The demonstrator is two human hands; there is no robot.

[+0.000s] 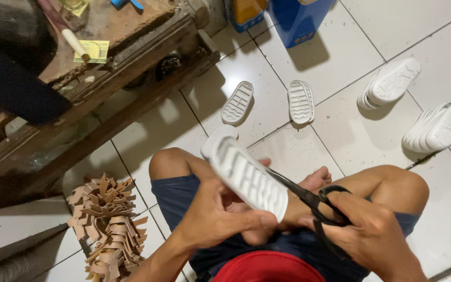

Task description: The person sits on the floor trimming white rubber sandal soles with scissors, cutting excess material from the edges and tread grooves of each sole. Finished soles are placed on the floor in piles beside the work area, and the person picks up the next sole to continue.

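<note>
The right hand (pixel 374 237) reaches in from the lower right, its grip curled through the handles of black scissors (pixel 309 201). The left hand (pixel 212 219) pinches a white shoe sole (pixel 246 177) tread-up over the lap, blades touching its edge. Beyond, two loose soles (pixel 238 102) lie on the tiled floor (pixel 340 125).

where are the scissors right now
In the head view the black scissors are low and right of centre, gripped by the right hand, blades against the edge of the white shoe sole that the left hand holds above the lap.
</note>
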